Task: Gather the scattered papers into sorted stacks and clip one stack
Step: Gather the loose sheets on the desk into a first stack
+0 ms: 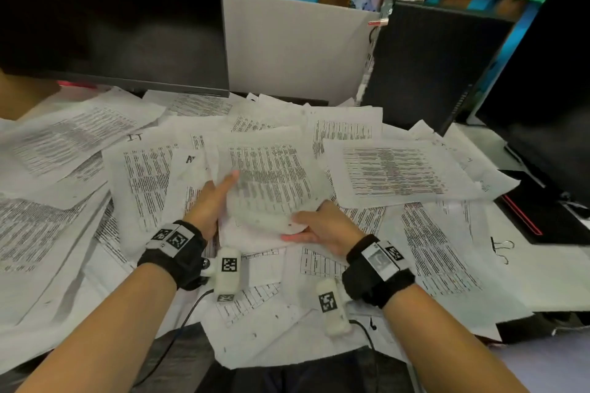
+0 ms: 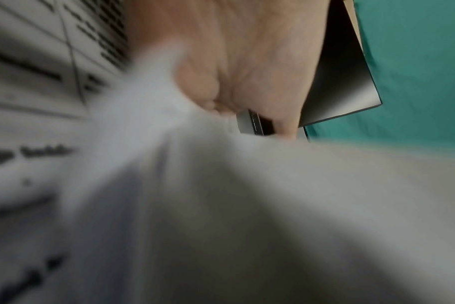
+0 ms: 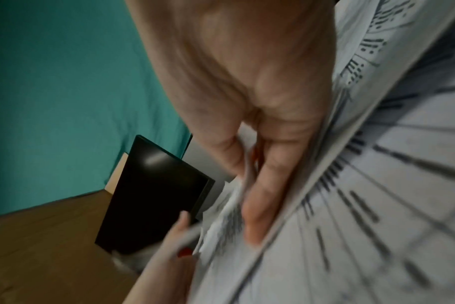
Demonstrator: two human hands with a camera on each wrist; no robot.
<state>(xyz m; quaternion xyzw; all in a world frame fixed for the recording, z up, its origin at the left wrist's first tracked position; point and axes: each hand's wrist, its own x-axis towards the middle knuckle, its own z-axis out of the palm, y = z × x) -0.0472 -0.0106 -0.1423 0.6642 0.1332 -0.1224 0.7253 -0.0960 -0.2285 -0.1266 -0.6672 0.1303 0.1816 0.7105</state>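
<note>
Sheet (image 1: 271,181): thin, white, densely printed, bowed upward | left hand (image 1: 209,201) and right hand (image 1: 322,226): both clamped on its edges | papers (image 1: 396,169): strewn, overlapping, across desk

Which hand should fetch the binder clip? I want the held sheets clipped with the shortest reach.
Right. The binder clip lies on the papers at the desk's right side, nearer the right hand. The left hand also holds the sheets and could probably keep them.

Handwritten "I-T" on one printed sheet (image 1: 140,169); the printed text itself unreadable
</note>
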